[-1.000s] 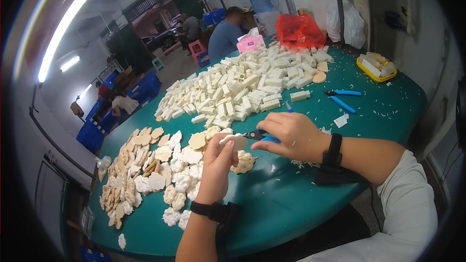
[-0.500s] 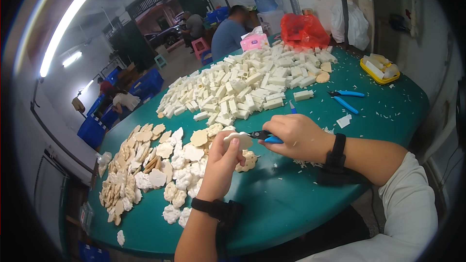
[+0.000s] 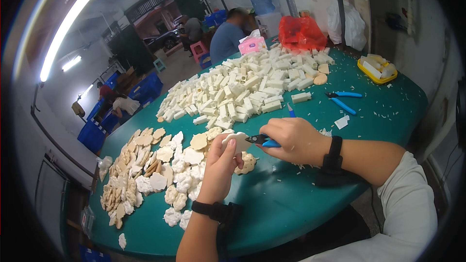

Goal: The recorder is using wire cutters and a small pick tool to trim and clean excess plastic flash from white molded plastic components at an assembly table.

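Between the thumb and fingers of my left hand (image 3: 222,162) is a flat, cream-white plastic piece (image 3: 237,140) with a wavy edge. My right hand (image 3: 297,138) grips blue-handled flush cutters (image 3: 262,139), their dark jaws at the right edge of that piece. Whether the blades touch it is too small to tell. Left of my left hand lies a heap of similar wavy-edged pieces (image 3: 158,181), white and tan, with one tan flower-shaped piece (image 3: 247,163) just behind my fingers. A blue-handled knife-like tool (image 3: 291,110) lies beyond my right hand.
Across the green table (image 3: 291,204) spreads a large pile of white rectangular plastic parts (image 3: 233,90). Second blue-handled cutters (image 3: 343,101) lie at right, near a yellow tray (image 3: 377,80). A red plastic bag (image 3: 302,34) and pink tissue box (image 3: 252,45) stand behind. People sit farther off.
The cutters' jaws have drawn slightly off the piece and show more fully. My left hand keeps its hold on the piece. The whole view has shifted a little.
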Motion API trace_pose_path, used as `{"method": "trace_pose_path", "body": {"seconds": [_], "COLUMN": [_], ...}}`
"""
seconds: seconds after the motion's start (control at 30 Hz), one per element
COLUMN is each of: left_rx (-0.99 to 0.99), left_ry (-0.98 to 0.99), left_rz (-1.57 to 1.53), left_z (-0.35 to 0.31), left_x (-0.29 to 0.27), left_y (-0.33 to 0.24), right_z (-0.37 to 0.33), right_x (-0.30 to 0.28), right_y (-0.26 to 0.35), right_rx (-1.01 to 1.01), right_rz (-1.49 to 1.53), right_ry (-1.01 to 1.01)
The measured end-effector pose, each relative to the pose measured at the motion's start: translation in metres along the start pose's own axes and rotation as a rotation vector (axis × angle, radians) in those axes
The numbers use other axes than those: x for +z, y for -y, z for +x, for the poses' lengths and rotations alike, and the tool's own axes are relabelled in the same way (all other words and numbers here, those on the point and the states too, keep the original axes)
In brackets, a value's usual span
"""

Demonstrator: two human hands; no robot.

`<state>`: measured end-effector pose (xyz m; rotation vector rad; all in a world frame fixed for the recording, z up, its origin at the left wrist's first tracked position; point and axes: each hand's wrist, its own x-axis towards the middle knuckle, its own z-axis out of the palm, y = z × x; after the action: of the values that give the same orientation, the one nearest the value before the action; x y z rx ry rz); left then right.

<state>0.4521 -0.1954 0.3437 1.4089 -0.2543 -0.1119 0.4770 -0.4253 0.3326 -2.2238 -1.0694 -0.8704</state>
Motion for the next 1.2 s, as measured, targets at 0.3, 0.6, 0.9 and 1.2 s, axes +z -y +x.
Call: {"method": "trace_pose_path", "body": {"seconds": [0.3,0.6,0.9,1.2], "left_rx": [-0.013,-0.019,-0.031,-0.023], "left_ry": [0.006,0.007,0.002,0.015], "left_rz": [-0.015,-0.012,-0.022,-0.071], "left_z": [-0.001,-0.001,-0.001,-0.003], "left_x": [0.001,0.001,0.002,0.002], "left_y": [0.0,0.0,-0.002,-0.003], "right_z": [0.003,0.003,0.004,0.006], "right_x": [-0.003,-0.006,-0.005,-0.005], "right_y": [0.001,0.001,0.003,0.002], "right_rx": [-0.069,-0.048,-0.064,-0.072], "right_rz": [-0.024,-0.026,-0.016,0.032], "right_ry": [0.016,0.107,0.149,0.153]}}
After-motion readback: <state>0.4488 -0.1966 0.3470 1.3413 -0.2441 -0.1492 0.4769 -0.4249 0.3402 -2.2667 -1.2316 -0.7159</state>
